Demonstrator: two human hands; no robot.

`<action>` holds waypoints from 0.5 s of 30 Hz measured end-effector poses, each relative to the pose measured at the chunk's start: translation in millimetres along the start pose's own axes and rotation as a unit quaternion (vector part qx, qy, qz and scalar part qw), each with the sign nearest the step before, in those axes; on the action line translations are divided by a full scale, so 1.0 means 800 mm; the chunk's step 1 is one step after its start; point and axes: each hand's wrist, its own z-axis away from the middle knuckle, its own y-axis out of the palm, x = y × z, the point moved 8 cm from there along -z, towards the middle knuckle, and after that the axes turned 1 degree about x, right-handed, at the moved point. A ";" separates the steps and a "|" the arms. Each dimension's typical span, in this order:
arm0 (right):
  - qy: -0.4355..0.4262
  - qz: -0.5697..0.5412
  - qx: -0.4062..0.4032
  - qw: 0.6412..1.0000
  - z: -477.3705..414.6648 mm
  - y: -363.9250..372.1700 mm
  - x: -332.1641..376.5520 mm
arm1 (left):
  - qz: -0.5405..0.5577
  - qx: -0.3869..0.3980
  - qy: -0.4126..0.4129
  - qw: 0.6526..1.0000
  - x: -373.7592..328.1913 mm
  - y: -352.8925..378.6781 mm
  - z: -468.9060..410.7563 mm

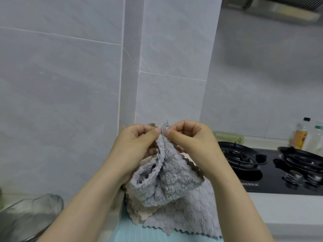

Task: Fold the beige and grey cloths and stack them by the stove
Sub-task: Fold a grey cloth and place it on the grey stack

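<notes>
left hand (pixel 138 144): thumb and fingers pinch the top edge of the grey cloth.
beige cloth (pixel 138 213): in the heap at 6 o'clock of the left hand, partly under the grey.
grey cloth (pixel 167 182): fluffy, light and limp, i judge. it droops to 6 o'clock from both pinches, its lower part on the heap. i'd take it by the zigzag-edged corners.
right hand (pixel 190 138): pinches the same edge, thumb tip close to the left's.
stove (pixel 262 165): at 3 o'clock of the hands.

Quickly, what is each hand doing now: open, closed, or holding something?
Left hand: closed, pinching the grey cloth near its top.
Right hand: closed, pinching the same grey cloth.
</notes>
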 end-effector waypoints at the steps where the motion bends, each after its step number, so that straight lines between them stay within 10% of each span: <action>1: 0.012 -0.011 0.011 1.000 0.000 0.001 -0.003 | 0.001 0.000 -0.002 1.000 0.000 0.000 0.000; 15: 0.040 -0.011 0.069 0.997 -0.003 0.004 -0.016 | -0.005 0.000 0.015 1.000 -0.003 -0.001 0.003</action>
